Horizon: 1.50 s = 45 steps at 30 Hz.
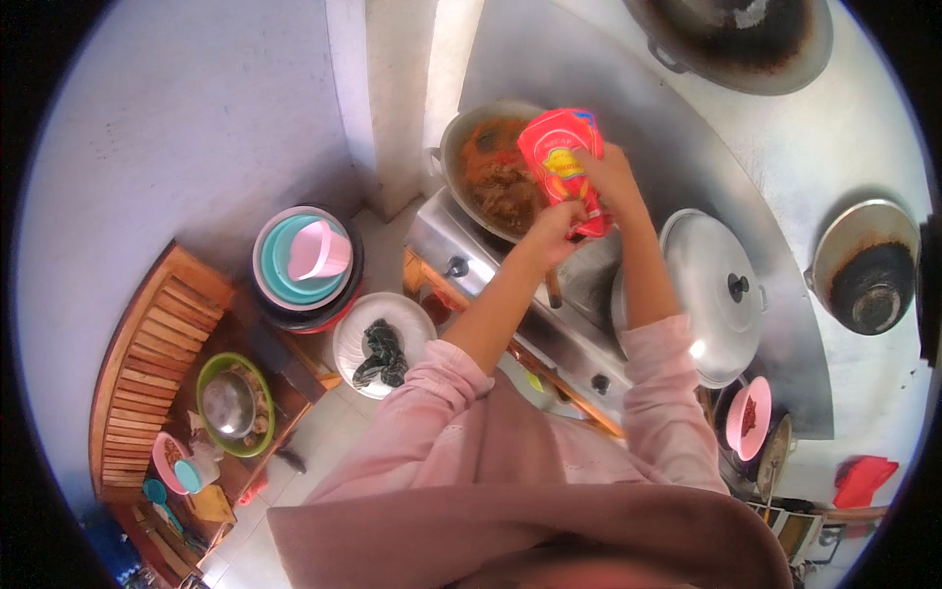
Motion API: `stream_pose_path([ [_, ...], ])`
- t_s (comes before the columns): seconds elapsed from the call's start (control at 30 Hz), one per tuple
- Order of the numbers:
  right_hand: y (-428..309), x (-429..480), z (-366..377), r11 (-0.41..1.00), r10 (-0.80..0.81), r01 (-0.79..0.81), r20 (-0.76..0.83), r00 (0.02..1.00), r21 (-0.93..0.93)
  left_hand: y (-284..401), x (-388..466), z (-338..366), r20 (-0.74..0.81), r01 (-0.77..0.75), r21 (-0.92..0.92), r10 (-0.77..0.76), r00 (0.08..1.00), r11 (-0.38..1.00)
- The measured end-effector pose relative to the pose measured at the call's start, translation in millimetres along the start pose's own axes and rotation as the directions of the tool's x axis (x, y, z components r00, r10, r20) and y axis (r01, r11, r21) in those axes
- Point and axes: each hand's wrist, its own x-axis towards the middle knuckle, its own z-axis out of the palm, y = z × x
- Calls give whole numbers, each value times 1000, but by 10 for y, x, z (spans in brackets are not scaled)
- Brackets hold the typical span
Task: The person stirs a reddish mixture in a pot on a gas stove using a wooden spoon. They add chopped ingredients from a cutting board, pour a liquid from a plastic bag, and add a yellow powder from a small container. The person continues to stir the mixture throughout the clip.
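Note:
A red sauce pouch (553,138) with a yellow emblem and writing is held in both hands over the right side of a wide metal wok (447,136). My left hand (558,230) grips its lower end, while my right hand (612,177) clasps its side. Reddish-brown food in sauce (497,177) fills the wok, which sits on a stainless-steel gas stove (443,234). Below my left hand, the tip of a wooden handle (553,288) shows above the stove. Whether anything flows from the pouch cannot be seen.
A large lidded pot (706,294) stands right of my right forearm. Blackened pans (872,258) hang on the wall. To the left are nested basins (268,283), a white stool (423,331) with a dark cloth (383,353), and a wooden bench (158,346) holding a green basin (206,368).

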Motion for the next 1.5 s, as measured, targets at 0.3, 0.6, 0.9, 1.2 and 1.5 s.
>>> stream_pose_path([
  [0.3,14,106,176,754,346,-560,516,783,344,-48,182,-2,-1,152,19,-152,988,988],
  [0.6,373,389,450,975,216,-223,166,962,24,56,298,32,-34,152,73,-149,988,986],
  [0.9,414,417,544,976,102,-76,116,988,-206,20,332,-76,-23,142,-11,-143,990,990],
  [1.2,344,292,524,952,207,-166,142,968,-259,-55,235,-60,-19,143,-14,-143,989,990],
  [1.5,438,270,461,960,123,-95,92,988,-264,-133,253,-22,-18,125,-8,-125,992,992],
])
